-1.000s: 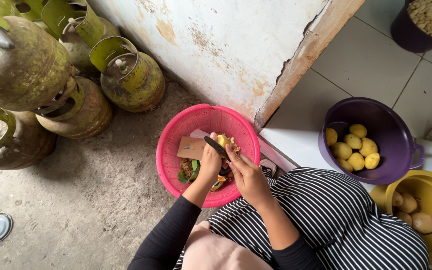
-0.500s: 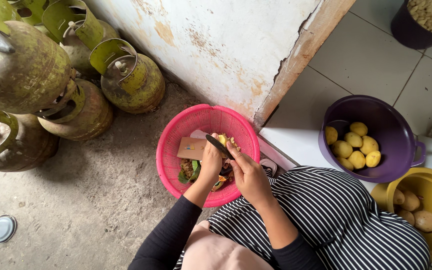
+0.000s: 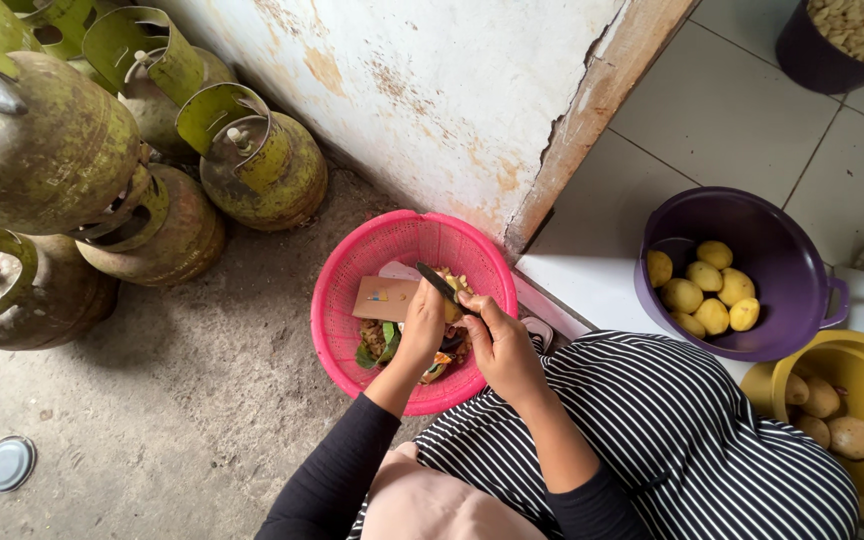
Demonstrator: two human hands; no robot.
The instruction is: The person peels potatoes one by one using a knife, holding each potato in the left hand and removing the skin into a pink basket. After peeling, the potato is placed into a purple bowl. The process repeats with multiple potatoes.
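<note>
Head view: your left hand grips a partly peeled potato over the pink basket of peelings. Your right hand, just right of it, closes on a dark knife, blade slanting far-left across the pale yellow potato.

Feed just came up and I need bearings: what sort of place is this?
Probably a home's back kitchen doorstep: gas cylinders on bare concrete by a worn wall, a purple pot of peeled potatoes on tile, and a pink basket catching scraps.
</note>
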